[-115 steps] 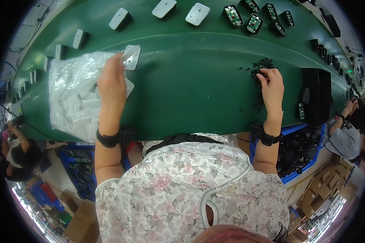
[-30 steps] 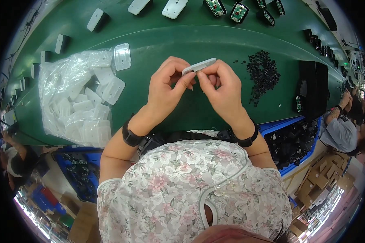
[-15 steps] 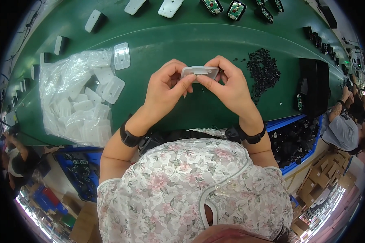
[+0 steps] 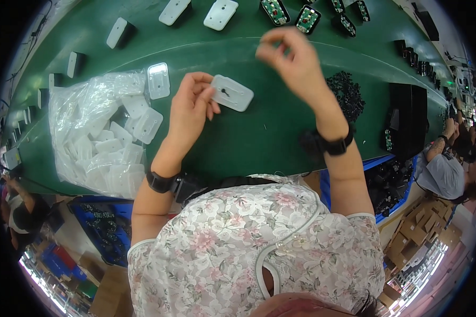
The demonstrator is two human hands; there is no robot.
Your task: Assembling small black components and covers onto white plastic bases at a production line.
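A pale, translucent plastic cover (image 4: 237, 89) with rounded corners is pinched at its left end by my left hand (image 4: 192, 101). A small black piece shows at the middle of the cover. My right hand (image 4: 292, 59) is raised over the green table, apart from the cover, with its fingers curled and blurred by motion; whether anything is in them I cannot make out. Close beyond it stand black housings with green circuit boards (image 4: 308, 19). A pile of small black parts (image 4: 346, 96) lies to the right of my right forearm.
At the left, a clear plastic bag (image 4: 69, 121) holds many similar covers, with one loose cover (image 4: 158, 81) beside it. White-topped units (image 4: 220, 15) line the far side. A black box (image 4: 409, 119) stands right. Blue bins (image 4: 98, 224) flank me. Another person (image 4: 443, 166) works at far right.
My right hand has let go of the cover and moved up, away from me. My left hand keeps the cover, now turned flatter so its face and the black piece show.
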